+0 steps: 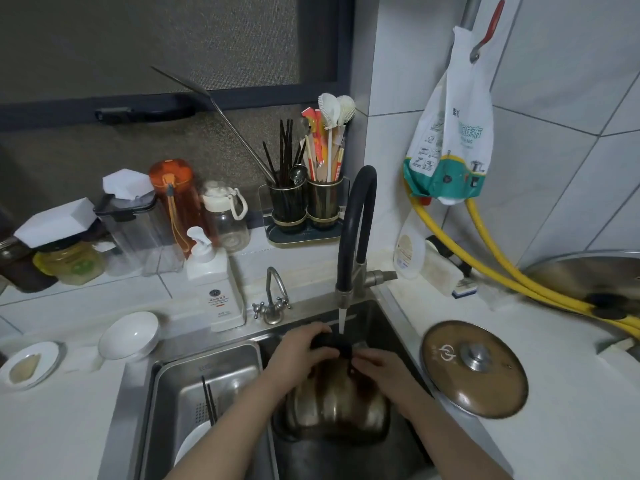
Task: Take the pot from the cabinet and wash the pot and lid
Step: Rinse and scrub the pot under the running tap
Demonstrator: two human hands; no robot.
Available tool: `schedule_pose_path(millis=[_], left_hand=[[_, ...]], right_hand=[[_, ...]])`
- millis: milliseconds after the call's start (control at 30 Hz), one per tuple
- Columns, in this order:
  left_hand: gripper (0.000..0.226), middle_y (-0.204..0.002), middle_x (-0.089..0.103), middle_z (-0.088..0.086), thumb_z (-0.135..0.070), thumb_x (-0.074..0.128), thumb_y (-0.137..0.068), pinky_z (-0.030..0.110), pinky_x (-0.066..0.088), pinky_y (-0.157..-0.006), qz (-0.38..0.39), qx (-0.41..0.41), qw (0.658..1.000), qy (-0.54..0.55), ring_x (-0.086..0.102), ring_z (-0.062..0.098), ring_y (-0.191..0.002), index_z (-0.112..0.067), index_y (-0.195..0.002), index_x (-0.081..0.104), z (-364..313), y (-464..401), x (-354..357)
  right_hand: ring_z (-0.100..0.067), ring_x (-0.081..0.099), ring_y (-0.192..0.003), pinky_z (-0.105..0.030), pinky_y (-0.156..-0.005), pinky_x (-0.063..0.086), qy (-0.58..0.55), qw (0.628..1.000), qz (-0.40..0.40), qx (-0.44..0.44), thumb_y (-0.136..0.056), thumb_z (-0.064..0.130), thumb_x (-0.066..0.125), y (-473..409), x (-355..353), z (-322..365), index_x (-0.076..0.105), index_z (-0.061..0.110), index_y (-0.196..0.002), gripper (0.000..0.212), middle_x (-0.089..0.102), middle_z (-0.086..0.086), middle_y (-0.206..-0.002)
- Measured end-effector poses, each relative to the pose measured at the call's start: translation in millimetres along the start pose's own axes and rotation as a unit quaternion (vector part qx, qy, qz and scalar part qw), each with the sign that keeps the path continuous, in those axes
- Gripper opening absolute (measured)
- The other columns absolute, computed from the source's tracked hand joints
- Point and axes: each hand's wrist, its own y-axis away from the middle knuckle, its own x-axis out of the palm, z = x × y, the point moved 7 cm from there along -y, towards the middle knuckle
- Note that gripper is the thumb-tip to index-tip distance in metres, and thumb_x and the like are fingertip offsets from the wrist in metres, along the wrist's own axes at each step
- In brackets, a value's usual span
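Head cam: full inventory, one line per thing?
pot: 1, steel, in sink under running water
lid: 1, brownish, counter right of sink
sink: 1, steel
faucet: 1, black hose, running
drain basket: 1, steel, left basin, holds chopsticks
soap bottle: 1, white, behind sink
bowl: 1, white, left counter
utensil holder: 1, dark, back ledge
yellow hose: 1, right wall
bag: 1, white-teal, hanging
left hand: on the pot's dark handle
right hand: on the pot's top

One pot (pixel 336 407) below two hands; one lid (pixel 474 368) right of the right hand (pixel 377 367); one bowl (pixel 129 336) left of the left hand (pixel 299 348); two taps.
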Motion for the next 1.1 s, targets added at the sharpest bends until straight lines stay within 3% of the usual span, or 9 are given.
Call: schedule_pose_path(millis=[100,233,300,433,533,633,800,967,1100], left_hand=[[0.017,-0.087,0.062,-0.013,-0.027,0.070,-0.082,0.012,0.041,-0.068,-0.032,-0.020,0.998,0.048,0.059,0.004,-0.081,-0.029,-0.097,0.062,-3,-13,-1],[0.017,-0.083,0.064,-0.009,-0.025,0.069,-0.084,0.018,0.048,-0.070,-0.034,-0.032,0.994,0.103,0.060,0.003,-0.073,-0.026,-0.100,0.063,-11,-26,3],[0.015,-0.078,0.062,-0.012,-0.025,0.070,-0.083,0.017,0.046,-0.067,-0.057,-0.045,0.991,0.109,0.058,0.001,-0.070,-0.026,-0.096,0.064,-11,-28,3],[0.019,-0.084,0.066,-0.014,-0.026,0.071,-0.082,0.021,0.049,-0.075,-0.093,-0.076,0.984,0.133,0.063,0.007,-0.082,-0.025,-0.101,0.069,0,-26,4],[0.013,-0.071,0.065,-0.016,-0.029,0.072,-0.081,0.021,0.048,-0.065,-0.143,-0.107,0.973,0.146,0.063,0.007,-0.069,-0.023,-0.093,0.073,12,-20,-3],[0.002,-0.066,0.064,-0.006,-0.027,0.069,-0.084,0.015,0.046,-0.054,-0.185,-0.156,0.956,0.165,0.057,0.005,-0.057,-0.025,-0.084,0.068,22,-12,-11],[0.015,-0.060,0.060,0.007,-0.026,0.069,-0.084,0.023,0.048,-0.048,-0.203,-0.230,0.910,0.280,0.054,0.015,-0.051,-0.010,-0.085,0.070,31,-4,-12],[0.026,-0.056,0.060,-0.009,-0.037,0.075,-0.077,0.018,0.043,-0.054,-0.200,-0.174,0.945,0.192,0.054,0.006,-0.052,-0.013,-0.086,0.074,10,-14,-6],[0.019,-0.077,0.066,-0.018,-0.033,0.075,-0.077,0.014,0.044,-0.066,-0.173,-0.142,0.963,0.152,0.065,0.005,-0.080,-0.025,-0.094,0.073,-2,-15,6]], right_hand=[[0.001,0.058,-0.082,-0.002,-0.059,0.042,-0.002,1.000,-0.021,-0.021,-0.093,0.018,0.055,-6,-12,17,0.068,0.020,-0.109,0.021,0.066,0.011,-0.090],[-0.011,0.063,-0.093,-0.012,-0.074,0.044,0.012,0.998,-0.049,-0.048,-0.093,0.018,0.056,-15,-20,31,0.068,0.020,-0.113,0.024,0.067,0.007,-0.094],[-0.013,0.063,-0.091,-0.010,-0.070,0.046,-0.010,0.997,-0.059,-0.055,-0.093,0.019,0.056,-17,-21,36,0.067,0.025,-0.111,0.022,0.068,0.007,-0.091],[0.002,0.057,-0.084,-0.002,-0.060,0.043,-0.019,0.997,-0.029,-0.065,-0.096,0.015,0.051,-17,-16,46,0.063,0.028,-0.111,0.023,0.063,0.013,-0.095],[-0.010,0.065,-0.094,-0.005,-0.065,0.049,-0.024,0.996,-0.012,-0.080,-0.094,0.008,0.052,-18,-9,53,0.069,0.020,-0.112,0.028,0.069,0.002,-0.106],[0.001,0.068,-0.084,-0.008,-0.064,0.050,-0.027,0.996,0.020,-0.081,-0.093,0.007,0.054,-20,1,58,0.072,0.019,-0.107,0.026,0.073,0.004,-0.098],[-0.017,0.067,-0.090,-0.016,-0.070,0.051,-0.018,0.998,0.017,-0.065,-0.090,0.004,0.055,-29,3,63,0.073,0.018,-0.098,0.024,0.073,0.001,-0.091],[-0.018,0.063,-0.088,-0.008,-0.060,0.046,0.006,0.998,-0.008,-0.061,-0.090,0.004,0.055,-37,-9,66,0.068,0.007,-0.103,0.018,0.066,0.002,-0.087],[-0.007,0.058,-0.091,-0.008,-0.064,0.042,0.044,0.997,-0.030,-0.060,-0.096,0.008,0.046,-46,-30,63,0.064,0.009,-0.117,0.028,0.062,-0.001,-0.110]])
